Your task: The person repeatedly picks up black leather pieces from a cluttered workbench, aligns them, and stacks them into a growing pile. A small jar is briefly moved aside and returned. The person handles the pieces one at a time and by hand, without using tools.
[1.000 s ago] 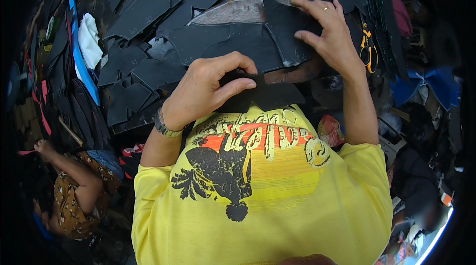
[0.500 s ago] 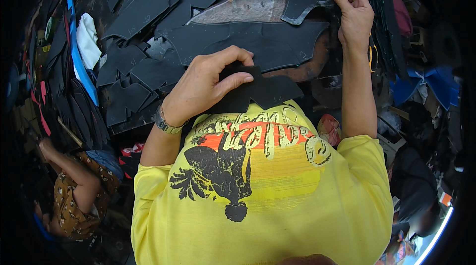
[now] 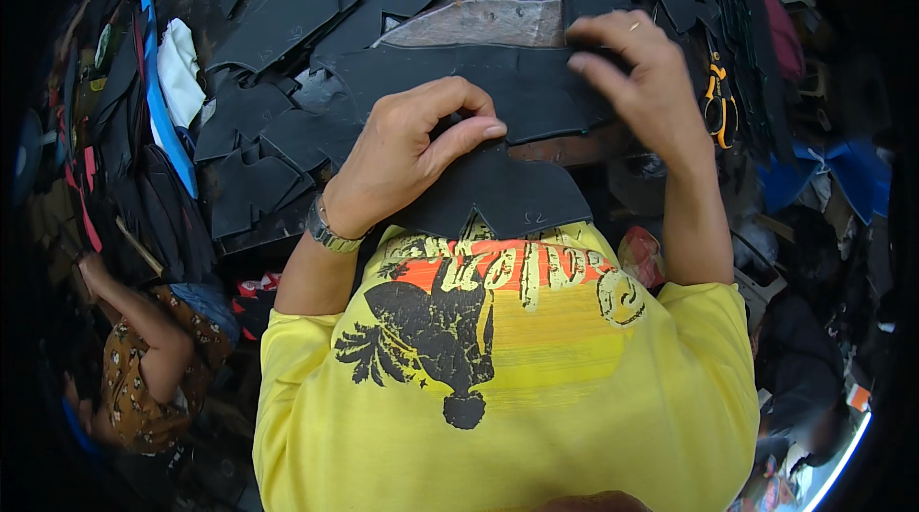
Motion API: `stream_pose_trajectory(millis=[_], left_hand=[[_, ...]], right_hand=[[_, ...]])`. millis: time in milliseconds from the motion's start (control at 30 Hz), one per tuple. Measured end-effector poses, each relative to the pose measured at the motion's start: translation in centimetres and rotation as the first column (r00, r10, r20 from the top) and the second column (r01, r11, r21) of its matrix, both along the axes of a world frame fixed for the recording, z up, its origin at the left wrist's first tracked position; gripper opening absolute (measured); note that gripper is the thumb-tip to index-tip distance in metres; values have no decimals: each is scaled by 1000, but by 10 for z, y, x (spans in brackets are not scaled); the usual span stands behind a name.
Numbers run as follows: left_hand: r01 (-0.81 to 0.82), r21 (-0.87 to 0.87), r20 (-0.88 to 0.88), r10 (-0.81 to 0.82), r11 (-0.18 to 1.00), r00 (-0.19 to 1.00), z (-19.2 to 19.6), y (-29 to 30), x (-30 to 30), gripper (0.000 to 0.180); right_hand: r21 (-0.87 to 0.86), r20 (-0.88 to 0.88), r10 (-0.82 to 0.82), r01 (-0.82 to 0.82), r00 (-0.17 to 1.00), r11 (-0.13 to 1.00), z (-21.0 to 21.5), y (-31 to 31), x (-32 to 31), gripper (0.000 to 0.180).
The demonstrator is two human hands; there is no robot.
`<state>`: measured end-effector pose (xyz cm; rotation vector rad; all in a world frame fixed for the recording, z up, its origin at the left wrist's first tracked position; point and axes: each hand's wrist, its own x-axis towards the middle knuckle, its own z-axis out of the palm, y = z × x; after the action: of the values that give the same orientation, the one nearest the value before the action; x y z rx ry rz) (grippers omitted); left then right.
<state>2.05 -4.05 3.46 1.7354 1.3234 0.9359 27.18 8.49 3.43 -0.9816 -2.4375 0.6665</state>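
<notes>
My left hand (image 3: 407, 153) is closed, thumb against fingers, on a flat black cut-out piece (image 3: 512, 194) of leather-like sheet. This piece hangs at the table's near edge, in front of my chest, with a notch in its lower rim and a small chalk-like mark. A wider black cut-out (image 3: 541, 86) lies flat behind it on the table. Over that one's right end hovers my right hand (image 3: 656, 91), somewhat blurred, thumb and forefinger apart and nothing between them.
Several other black cut-outs (image 3: 297, 19) overlap across the table. Orange-handled scissors (image 3: 720, 105) are at the right. A blue strip (image 3: 153, 81) and a white cloth (image 3: 180, 77) lie to the left. Another person's arm (image 3: 144, 321) is at the lower left.
My right hand has come from the far right cut-out nearer to my left hand. The piece in my left hand has spread lower over my shirt. The scissors show more fully.
</notes>
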Motion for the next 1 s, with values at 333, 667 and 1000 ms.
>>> stream_pose_trajectory(millis=[333,667,1000], left_hand=[[-46,90,-120,56,995,991,-6,8,11,15],[-134,114,-270,160,984,950,-9,14,13,35],[-152,142,-362,194,978,912,-16,19,16,44]], right_hand=[[145,178,-21,-5,984,989,-11,-37,-21,43],[199,131,-37,10,991,980,-21,-47,-18,44],[190,96,-7,-12,995,982,-22,-46,-18,47]])
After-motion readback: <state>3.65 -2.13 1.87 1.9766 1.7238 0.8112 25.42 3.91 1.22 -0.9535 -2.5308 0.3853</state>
